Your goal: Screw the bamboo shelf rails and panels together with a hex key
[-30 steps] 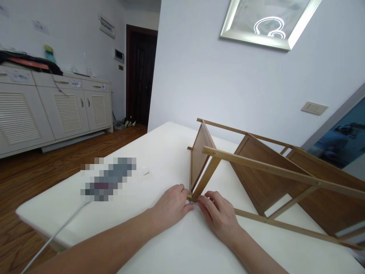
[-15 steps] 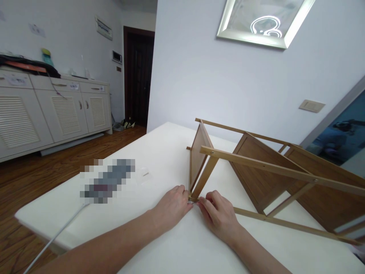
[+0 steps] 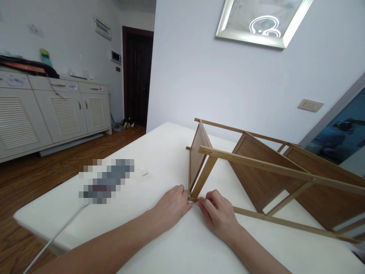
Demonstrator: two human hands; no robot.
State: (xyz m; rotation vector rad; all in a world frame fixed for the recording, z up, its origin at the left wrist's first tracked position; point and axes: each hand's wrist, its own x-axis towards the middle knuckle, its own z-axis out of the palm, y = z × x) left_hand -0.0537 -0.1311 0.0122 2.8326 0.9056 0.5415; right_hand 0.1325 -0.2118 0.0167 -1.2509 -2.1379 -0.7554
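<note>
Heavy pixelation masks an object (image 3: 107, 180) toward eight o'clock, while the wooden rack (image 3: 262, 165), lying toward three, runs out of frame! Left hand (image 3: 172, 201) closed on its near corner; right hand (image 3: 217, 211) pinched tight on a slim piece (image 3: 195, 202), too small to identify.

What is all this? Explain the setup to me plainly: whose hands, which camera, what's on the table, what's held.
There is no machine: these are a person's bare hands, seen from a camera on that person's head. On the white table a wooden rack lies on its side. Leftward are a pixelated object, a white cable and a small thin piece. The left hand grips the rack's near corner; the right hand works beside it, its fingertips too unclear to tell what they pinch.
</note>
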